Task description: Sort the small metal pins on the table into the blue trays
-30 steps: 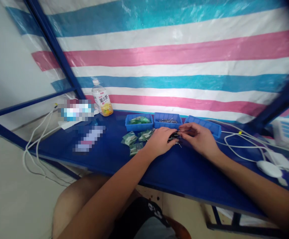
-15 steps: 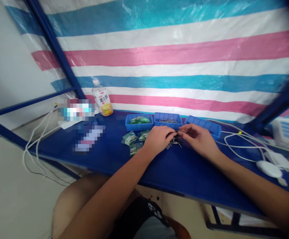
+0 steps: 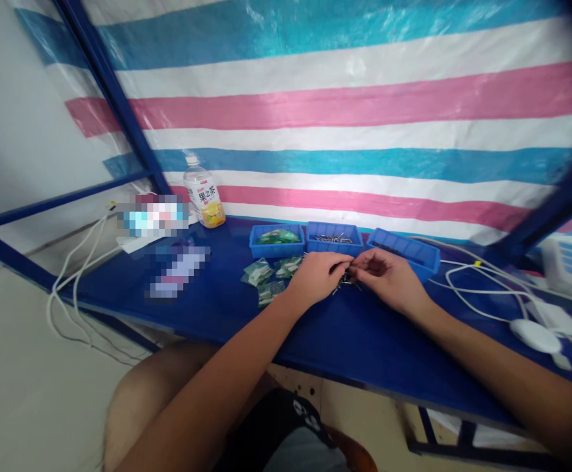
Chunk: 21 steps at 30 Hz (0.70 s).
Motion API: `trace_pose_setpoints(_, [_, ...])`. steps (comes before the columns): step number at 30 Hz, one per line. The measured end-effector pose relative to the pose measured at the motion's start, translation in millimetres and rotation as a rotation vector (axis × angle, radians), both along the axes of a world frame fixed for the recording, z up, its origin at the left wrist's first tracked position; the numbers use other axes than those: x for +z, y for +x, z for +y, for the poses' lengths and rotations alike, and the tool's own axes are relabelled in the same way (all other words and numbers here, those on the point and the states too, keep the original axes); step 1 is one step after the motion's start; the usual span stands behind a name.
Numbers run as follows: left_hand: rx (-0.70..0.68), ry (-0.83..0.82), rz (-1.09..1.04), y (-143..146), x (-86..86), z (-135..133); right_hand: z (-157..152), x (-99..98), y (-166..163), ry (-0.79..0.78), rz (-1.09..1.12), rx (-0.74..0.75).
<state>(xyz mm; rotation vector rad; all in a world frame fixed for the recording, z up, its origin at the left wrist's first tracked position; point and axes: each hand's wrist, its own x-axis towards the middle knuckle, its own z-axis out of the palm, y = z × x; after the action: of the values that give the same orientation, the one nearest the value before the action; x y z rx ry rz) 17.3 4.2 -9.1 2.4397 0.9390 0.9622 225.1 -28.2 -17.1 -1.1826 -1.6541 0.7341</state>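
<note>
My left hand [image 3: 317, 276] and my right hand [image 3: 389, 276] meet fingertip to fingertip over the blue table. Thumb and fingers are pinched on each; the small thing between them is too hidden to name. Right under the fingertips lies a loose pile of thin metal pins or screws [image 3: 338, 287], partly covered by the hands. Beside my left hand are several small clear packets [image 3: 258, 273] with metal pieces inside. Behind the hands stand a blue bin with green-looking packets [image 3: 276, 250], a blue bin of metal pieces [image 3: 334, 246] and a tilted blue bin with dark contents [image 3: 411, 261].
A labelled drink bottle [image 3: 206, 200] stands at the back left, near blurred items. White cables [image 3: 492, 308] and a white round device [image 3: 534, 336] lie on the right of the table [image 3: 345, 347]. Blue frame posts [image 3: 119, 105] and a striped sheet [image 3: 315, 111] close off the back.
Both hands have shifted down slightly, with the fingertips lower over the metal pile. The right fingers are curled a little more. Bins and packets stay in place.
</note>
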Motion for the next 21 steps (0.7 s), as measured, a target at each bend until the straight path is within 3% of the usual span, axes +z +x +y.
trace_pose_setpoints(4, [0.023, 0.025, 0.032, 0, 0.1, 1, 1, 2.2, 6, 0.184, -0.381, -0.036])
trace_pose_setpoints(8, [0.061, 0.034, 0.027, -1, -2.1, 1, 5, -0.5, 17, 0.314, -0.685, 0.036])
trace_pose_setpoints(21, [0.064, 0.026, 0.047, 0, -2.1, 0, 12, -0.1, 24, 0.345, -0.923, 0.094])
